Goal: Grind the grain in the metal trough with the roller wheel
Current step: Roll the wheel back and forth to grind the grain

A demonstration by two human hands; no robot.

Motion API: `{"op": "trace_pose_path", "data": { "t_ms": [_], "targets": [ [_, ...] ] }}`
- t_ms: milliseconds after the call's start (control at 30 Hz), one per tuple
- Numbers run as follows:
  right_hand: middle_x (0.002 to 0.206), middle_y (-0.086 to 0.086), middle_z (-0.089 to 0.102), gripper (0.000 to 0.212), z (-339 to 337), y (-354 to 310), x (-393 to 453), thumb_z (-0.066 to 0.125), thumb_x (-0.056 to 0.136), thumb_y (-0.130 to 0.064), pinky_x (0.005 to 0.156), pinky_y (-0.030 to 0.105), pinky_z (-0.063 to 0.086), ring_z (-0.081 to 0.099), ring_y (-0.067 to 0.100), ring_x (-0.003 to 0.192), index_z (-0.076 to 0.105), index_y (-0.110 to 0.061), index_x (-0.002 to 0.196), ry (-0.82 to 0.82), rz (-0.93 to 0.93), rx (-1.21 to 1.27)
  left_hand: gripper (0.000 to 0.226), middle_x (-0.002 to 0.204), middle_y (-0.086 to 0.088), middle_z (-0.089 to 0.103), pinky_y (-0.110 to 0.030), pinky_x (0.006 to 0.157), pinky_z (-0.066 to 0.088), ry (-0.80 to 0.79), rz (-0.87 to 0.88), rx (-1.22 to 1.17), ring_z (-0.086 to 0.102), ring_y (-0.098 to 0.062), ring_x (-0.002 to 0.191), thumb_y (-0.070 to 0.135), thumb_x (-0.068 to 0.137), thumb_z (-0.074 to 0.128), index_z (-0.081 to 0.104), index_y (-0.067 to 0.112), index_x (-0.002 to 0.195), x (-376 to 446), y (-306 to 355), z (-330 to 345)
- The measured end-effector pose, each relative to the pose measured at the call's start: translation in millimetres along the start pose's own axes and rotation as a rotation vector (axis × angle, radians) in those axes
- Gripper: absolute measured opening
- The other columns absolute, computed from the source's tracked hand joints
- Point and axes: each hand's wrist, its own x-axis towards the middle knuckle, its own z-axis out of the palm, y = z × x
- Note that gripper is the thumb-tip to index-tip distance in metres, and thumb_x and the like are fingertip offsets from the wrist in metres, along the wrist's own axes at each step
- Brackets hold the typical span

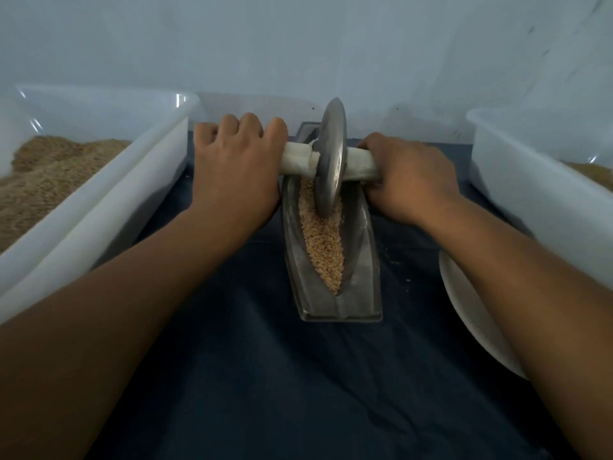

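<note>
A: Hands, left to right of the metal trough (331, 295)?
B: Left hand (237, 167) gripped the axle handle (297, 161) left of it; roller wheel (330, 157) stood in the grain (323, 240) at its far end; right hand (411, 180) gripped the handle's other end.
A: Axis?
B: Trough ran away from the person, handle crosswise. Hands equally near; I'd guess the next roll came nearward.
</note>
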Motion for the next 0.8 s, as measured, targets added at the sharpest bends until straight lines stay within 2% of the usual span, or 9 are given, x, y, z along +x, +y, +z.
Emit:
{"op": "trace_pose_path", "data": {
  "t_ms": [167, 300, 500, 667, 800],
  "targets": [
    [0.107, 0.001, 0.066, 0.034, -6, -6, -14, 0.066, 0.086, -0.036, 0.071, 0.036, 0.032, 0.062, 0.031, 0.096, 0.057, -0.025, 0.117, 0.053, -0.031, -0.016, 0.031, 0.1, -0.012, 0.056, -0.044, 0.081, 0.033, -0.052, 0.005, 0.014, 0.051, -0.034, 0.092, 0.027, 0.084, 0.063, 0.051, 0.012, 0.109, -13, -1, -10],
    [0.103, 0.002, 0.065, 0.03, -14, -14, -25, 0.065, 0.085, -0.034, 0.071, 0.036, 0.028, 0.06, 0.031, 0.093, 0.057, -0.023, 0.112, 0.084, -0.04, -0.041, 0.033, 0.102, -0.012, 0.056, -0.043, 0.08, 0.034, -0.084, 0.01, 0.013, 0.051, -0.034, 0.094, 0.026, 0.081, 0.064, 0.05, 0.013, 0.108, -21, -1, -22],
    [0.104, 0.001, 0.062, 0.03, -22, -21, -48, 0.065, 0.085, -0.032, 0.071, 0.036, 0.023, 0.056, 0.031, 0.093, 0.058, -0.021, 0.112, 0.097, -0.021, -0.02, 0.025, 0.095, -0.008, 0.056, -0.041, 0.077, 0.031, -0.083, 0.017, 0.001, 0.051, -0.031, 0.087, 0.028, 0.082, 0.063, 0.05, 0.016, 0.1, -30, 2, -37],
    [0.102, 0.001, 0.062, 0.03, -28, -27, -57, 0.064, 0.086, -0.033, 0.074, 0.039, 0.03, 0.056, 0.03, 0.094, 0.059, -0.021, 0.113, 0.109, 0.005, -0.042, 0.025, 0.093, -0.005, 0.056, -0.039, 0.076, 0.029, -0.107, 0.009, -0.029, 0.052, -0.03, 0.086, 0.03, 0.083, 0.063, 0.049, 0.018, 0.1, -33, -1, -41],
    [0.104, 0.002, 0.062, 0.03, -26, -28, -59, 0.063, 0.087, -0.029, 0.074, 0.038, 0.025, 0.055, 0.031, 0.096, 0.06, -0.02, 0.115, 0.123, 0.016, -0.031, 0.026, 0.092, -0.005, 0.057, -0.039, 0.076, 0.031, -0.106, 0.005, -0.024, 0.053, -0.03, 0.085, 0.03, 0.083, 0.064, 0.049, 0.019, 0.1, -32, 0, -41]
  ]
}}
